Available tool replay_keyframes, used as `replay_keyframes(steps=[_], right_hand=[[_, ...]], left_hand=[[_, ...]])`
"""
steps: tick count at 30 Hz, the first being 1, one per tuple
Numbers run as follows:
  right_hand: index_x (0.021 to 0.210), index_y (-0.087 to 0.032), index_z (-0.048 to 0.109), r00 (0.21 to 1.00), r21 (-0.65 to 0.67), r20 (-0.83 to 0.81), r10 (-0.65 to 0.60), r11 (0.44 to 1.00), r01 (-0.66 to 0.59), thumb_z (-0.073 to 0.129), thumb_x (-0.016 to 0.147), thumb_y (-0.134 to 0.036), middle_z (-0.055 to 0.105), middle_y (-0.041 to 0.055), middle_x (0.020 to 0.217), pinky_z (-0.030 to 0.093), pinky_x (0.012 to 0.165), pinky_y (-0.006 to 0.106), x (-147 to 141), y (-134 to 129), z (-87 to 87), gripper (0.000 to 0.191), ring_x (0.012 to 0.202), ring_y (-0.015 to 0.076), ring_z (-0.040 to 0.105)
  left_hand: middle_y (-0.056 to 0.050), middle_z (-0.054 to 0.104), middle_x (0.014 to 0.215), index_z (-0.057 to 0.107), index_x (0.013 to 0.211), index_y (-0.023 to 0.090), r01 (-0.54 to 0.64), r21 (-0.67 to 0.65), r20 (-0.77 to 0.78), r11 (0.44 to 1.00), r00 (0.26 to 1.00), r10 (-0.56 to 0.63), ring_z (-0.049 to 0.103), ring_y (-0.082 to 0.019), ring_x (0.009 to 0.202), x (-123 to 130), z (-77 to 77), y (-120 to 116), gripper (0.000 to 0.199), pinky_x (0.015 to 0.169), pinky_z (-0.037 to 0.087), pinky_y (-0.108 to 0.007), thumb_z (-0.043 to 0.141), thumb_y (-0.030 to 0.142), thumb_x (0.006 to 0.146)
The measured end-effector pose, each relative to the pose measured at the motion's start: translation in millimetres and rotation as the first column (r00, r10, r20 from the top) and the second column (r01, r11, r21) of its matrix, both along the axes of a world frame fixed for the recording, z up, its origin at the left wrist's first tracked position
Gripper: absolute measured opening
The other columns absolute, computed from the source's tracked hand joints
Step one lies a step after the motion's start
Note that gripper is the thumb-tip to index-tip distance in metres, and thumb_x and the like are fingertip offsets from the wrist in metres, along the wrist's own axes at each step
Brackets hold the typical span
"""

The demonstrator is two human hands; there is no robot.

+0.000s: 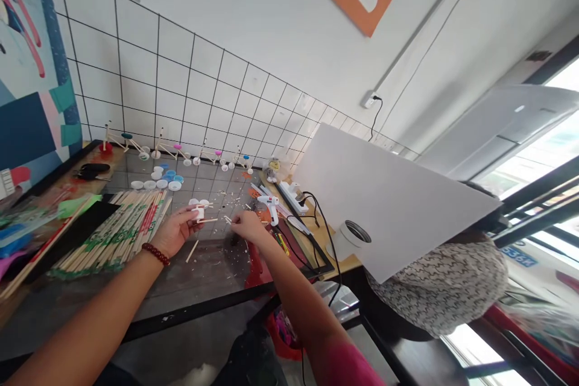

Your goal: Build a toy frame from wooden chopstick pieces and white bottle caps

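My left hand point(174, 234), with a bead bracelet at the wrist, grips a small white piece point(198, 213) that has thin wooden sticks point(208, 220) standing out to the right. To the right, my right hand point(249, 226) pinches a short pale stick point(228, 219), its tip pointing at the white piece but apart from it. Below them a loose cut stick point(192, 251) lies on the dark glossy tabletop point(203, 277). A white glue gun point(270, 208) rests just beyond my right hand.
Packed disposable chopsticks point(115, 226) lie left, with white and blue bottle caps point(161, 183) behind. Several small stick models with cap wheels point(170, 149) line the wire grid. Right are a power strip point(294, 198), cables, a utility knife point(281, 242) and a large white board point(384, 193) beside a person.
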State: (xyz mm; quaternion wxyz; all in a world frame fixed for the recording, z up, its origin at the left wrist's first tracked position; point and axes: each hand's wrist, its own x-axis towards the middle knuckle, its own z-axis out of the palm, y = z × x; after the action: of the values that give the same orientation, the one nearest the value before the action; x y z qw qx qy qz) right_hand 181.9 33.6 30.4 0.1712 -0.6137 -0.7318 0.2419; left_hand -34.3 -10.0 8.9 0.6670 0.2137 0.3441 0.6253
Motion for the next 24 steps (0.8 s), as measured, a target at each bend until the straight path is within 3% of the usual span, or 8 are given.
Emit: replay_keyframes(steps=[3, 6, 9, 13, 17, 24], right_hand=[[0.084, -0.018, 0.075, 0.941, -0.064, -0.336, -0.038, 0.998, 0.018, 0.067, 0.079, -0.020, 0.070, 0.0003, 0.072, 0.050, 0.068, 0.025, -8.6, 2.3, -11.5, 0.010, 0.069, 0.0140, 0.064], [0.093, -0.017, 0.073, 0.784, -0.140, -0.616, -0.075, 0.990, -0.015, 0.068, 0.076, -0.032, 0.064, -0.0022, 0.067, 0.047, 0.060, 0.023, -21.1, 3.5, -21.4, 0.024, 0.060, 0.0108, 0.056], [0.085, -0.017, 0.071, 0.616, -0.180, -0.781, -0.102, 0.982, -0.065, 0.076, 0.067, -0.042, 0.057, -0.0037, 0.062, 0.044, 0.057, 0.023, -31.3, 3.4, -27.3, 0.032, 0.057, 0.0097, 0.050], [0.079, -0.018, 0.071, 0.470, -0.216, -0.871, -0.139, 0.970, -0.113, 0.085, 0.056, -0.048, 0.057, -0.0039, 0.061, 0.040, 0.057, 0.024, -36.0, 0.5, -32.5, 0.040, 0.057, 0.0092, 0.048], [0.079, -0.017, 0.075, 0.360, -0.276, -0.911, -0.201, 0.946, -0.169, 0.090, 0.052, -0.040, 0.060, -0.0037, 0.062, 0.035, 0.058, 0.024, -34.8, -2.6, -34.1, 0.039, 0.057, 0.0085, 0.047], [0.078, -0.017, 0.076, 0.352, -0.271, -0.915, -0.198, 0.947, -0.173, 0.087, 0.054, -0.037, 0.061, -0.0048, 0.062, 0.035, 0.059, 0.025, -31.3, -3.0, -30.8, 0.033, 0.057, 0.0078, 0.047]], left_hand=[[-0.007, 0.077, 0.081, 0.078, 0.087, 0.011, -0.022, -0.009, -0.029, 1.000, 0.999, 0.022, 0.071, -0.014, 0.067, 0.5, -1.8, 0.8, 0.016, 0.061, 0.063, -0.025, 0.075, 0.001, 0.075], [-0.007, 0.078, 0.082, 0.078, 0.085, 0.012, -0.045, -0.010, -0.050, 0.999, 0.998, 0.045, 0.071, -0.014, 0.067, 0.5, -2.1, 0.8, 0.016, 0.061, 0.063, -0.024, 0.077, 0.002, 0.073], [-0.008, 0.078, 0.081, 0.079, 0.086, 0.011, -0.055, -0.011, -0.068, 0.998, 0.996, 0.054, 0.072, -0.015, 0.067, 0.4, -1.9, 0.7, 0.016, 0.061, 0.062, -0.024, 0.079, 0.002, 0.072], [-0.008, 0.078, 0.080, 0.079, 0.085, 0.010, -0.058, -0.022, -0.083, 0.998, 0.995, 0.056, 0.073, -0.016, 0.068, 0.9, -2.6, 0.9, 0.015, 0.062, 0.064, -0.025, 0.079, 0.002, 0.072], [-0.008, 0.078, 0.082, 0.079, 0.086, 0.010, -0.050, -0.034, -0.089, 0.998, 0.995, 0.047, 0.072, -0.015, 0.068, 2.4, -3.2, 0.7, 0.016, 0.064, 0.065, -0.026, 0.077, 0.001, 0.073], [-0.008, 0.077, 0.080, 0.080, 0.088, 0.009, -0.008, -0.033, -0.117, 0.999, 0.993, 0.004, 0.072, -0.015, 0.067, 3.9, -3.9, 0.8, 0.016, 0.063, 0.064, -0.026, 0.078, 0.002, 0.074]])
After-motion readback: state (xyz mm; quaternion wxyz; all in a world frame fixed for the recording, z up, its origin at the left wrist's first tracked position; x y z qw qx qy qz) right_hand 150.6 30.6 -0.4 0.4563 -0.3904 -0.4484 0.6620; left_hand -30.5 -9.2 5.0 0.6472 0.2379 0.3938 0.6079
